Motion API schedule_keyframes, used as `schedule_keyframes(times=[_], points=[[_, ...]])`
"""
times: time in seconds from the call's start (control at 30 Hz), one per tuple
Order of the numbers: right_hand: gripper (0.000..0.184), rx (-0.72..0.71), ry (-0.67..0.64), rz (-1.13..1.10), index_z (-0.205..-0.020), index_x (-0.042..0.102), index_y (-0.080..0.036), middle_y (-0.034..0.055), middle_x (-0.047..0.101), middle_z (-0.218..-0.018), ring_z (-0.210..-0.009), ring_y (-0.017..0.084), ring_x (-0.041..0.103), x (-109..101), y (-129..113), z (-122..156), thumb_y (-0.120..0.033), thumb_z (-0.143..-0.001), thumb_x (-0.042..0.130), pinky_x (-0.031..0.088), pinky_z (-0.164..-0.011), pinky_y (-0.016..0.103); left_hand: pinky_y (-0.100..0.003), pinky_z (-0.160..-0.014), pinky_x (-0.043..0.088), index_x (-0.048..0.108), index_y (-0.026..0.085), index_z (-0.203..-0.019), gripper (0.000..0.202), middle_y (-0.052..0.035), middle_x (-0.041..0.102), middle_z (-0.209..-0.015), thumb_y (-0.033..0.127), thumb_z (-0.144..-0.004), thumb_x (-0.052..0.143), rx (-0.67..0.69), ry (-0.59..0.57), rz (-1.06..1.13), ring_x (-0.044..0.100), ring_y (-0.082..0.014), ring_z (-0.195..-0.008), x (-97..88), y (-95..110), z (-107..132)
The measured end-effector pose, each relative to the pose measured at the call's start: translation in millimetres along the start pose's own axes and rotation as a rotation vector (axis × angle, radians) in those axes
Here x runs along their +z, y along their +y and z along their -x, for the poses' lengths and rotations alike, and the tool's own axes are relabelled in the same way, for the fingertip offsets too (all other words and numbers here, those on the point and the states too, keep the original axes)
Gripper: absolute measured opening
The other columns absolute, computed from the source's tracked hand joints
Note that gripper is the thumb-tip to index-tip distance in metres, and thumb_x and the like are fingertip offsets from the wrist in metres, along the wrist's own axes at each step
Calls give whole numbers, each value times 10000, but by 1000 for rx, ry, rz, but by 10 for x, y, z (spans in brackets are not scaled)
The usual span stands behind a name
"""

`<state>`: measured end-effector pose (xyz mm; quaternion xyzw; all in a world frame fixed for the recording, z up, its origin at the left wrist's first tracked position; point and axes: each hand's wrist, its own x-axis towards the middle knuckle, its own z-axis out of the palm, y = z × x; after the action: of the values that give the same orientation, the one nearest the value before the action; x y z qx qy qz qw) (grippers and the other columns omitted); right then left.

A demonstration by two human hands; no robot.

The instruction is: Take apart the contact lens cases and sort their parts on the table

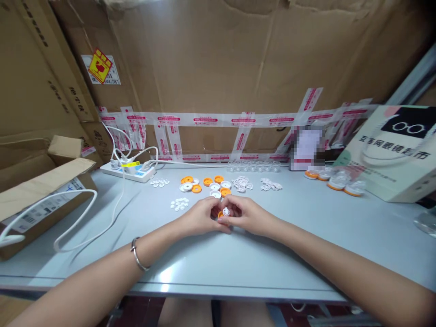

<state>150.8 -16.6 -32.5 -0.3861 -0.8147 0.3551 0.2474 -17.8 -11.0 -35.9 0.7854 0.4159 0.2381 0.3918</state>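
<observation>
At the middle of the grey table (238, 263) the two hands meet, fingertips almost touching; the right hand (247, 215) pinches a small white piece (226, 211) between thumb and fingers; the left hand (200, 217) is closed on an orange disc (220, 214) just beside and partly under that piece; both are held just above the tabletop. A bracelet (136, 255) sits on the left wrist. Just beyond the hands lies a cluster of orange and white discs (204, 183); to its left, small white buttons (179, 204); to its right, two heaps of white bits (242, 183). Farther left a power strip (127, 171) lies by the cardboard wall (221, 59), its white cable (78, 222) looping toward an open cardboard box (41, 200); at far right stands a white printed box (395, 154).
</observation>
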Motion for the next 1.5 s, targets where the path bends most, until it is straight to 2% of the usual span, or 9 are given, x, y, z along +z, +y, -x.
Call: schedule_keyframes(times=[0.17,0.33,0.53,0.67,0.8,0.93,1.17,1.37,1.5], points=[[121,36,45,33,-743,487,-190,-57,418,-588,-541,92,376,-8,-36,-10,-225,-704,595,299,-504,212,-213,-586,339,527,147,-733,349,33,475,-719,297,-524,764,-22,-1,-40,428,-117,-667,3,19,-8],[173,104,107,26,-733,475,-193,-62,436,-566,-521,93,392,24,-55,29,-243,-673,630,297,-488,212,-207,-560,316,479,159,-712,364,44,455,-712,323,-542,756,-14,-4,-52,412,-111,-659,15,9,-12],[84,79,84,-2,-750,545,-174,-37,493,-615,-564,101,443,12,-61,49,-207,-699,603,345,-530,220,-206,-533,296,451,165,-710,394,51,457,-684,377,-552,742,-2,8,-100,409,-108,-630,44,-12,0],[38,16,88,67,-761,577,-167,-4,578,-700,-616,110,480,0,-76,67,-161,-726,564,386,-601,236,-207,-533,306,450,163,-710,379,50,462,-670,370,-563,732,-6,11,-81,420,-109,-623,65,-19,2],[116,-56,71,127,-792,589,-158,32,625,-795,-696,129,528,-1,-78,84,-88,-746,508,417,-678,261,-211,-552,336,467,161,-733,347,37,493,-695,350,-583,716,5,-18,-25,454,-117,-639,74,-51,-7],[179,-226,75,228,-792,563,-155,61,626,-840,-767,148,550,36,-16,85,-29,-749,444,433,-712,279,-214,-545,345,479,163,-740,347,36,491,-681,363,-582,714,-6,-38,-34,457,-118,-624,63,-59,-15],[194,-469,252,310,-872,531,-164,76,603,-843,-796,166,543,-20,-31,107,-55,-805,384,448,-721,308,-209,-518,329,475,157,-770,313,52,436,-653,308,-600,690,-9,-38,-51,407,-96,-582,60,14,16],[201,-329,314,142,-998,531,-212,53,588,-920,-821,162,542,-97,-103,125,-139,-836,435,450,-749,332,-213,-589,391,528,150,-841,225,23,511,-729,222,-649,623,98,-52,-13,480,-105,-648,62,-12,37],[250,-165,370,-200,-1012,462,-223,21,556,-905,-766,130,569,-131,-81,96,-174,-777,535,480,-691,297,-238,-649,424,559,154,-1007,407,-4,557,-791,220,-619,665,111,-95,-74,514,-131,-714,8,-12,50]])
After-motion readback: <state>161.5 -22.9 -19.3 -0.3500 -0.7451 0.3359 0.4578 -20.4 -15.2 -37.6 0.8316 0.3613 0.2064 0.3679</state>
